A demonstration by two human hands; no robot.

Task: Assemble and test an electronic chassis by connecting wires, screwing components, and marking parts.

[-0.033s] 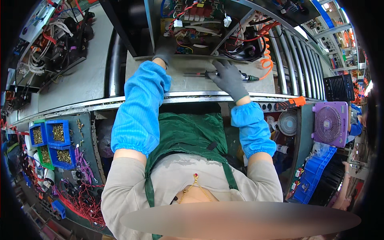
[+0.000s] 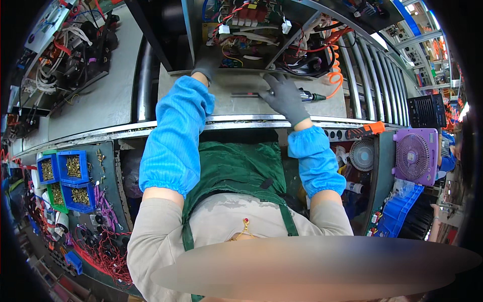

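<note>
My right hand, in a grey glove, lies over an air screwdriver. Its fingers and thumb close around the tool's body, which is partly covered. The screwdriver is level on the grey metal plate, its thin bit pointing left and an orange coiled hose running from its rear end. My left hand, also gloved in grey, reaches into the lower front of an open metal housing holding circuit boards and wires. Its fingers are lost in shadow there.
Metal rollers flank the plate. A second wired unit stands at the left. Blue bins of brass screws and red wires sit lower left. An orange-handled tool, a purple fan and a blue tray are at the right.
My right hand has shifted slightly left and now covers more of the screwdriver's body. The screwdriver lies in the same place, and my left hand stays at the housing.
</note>
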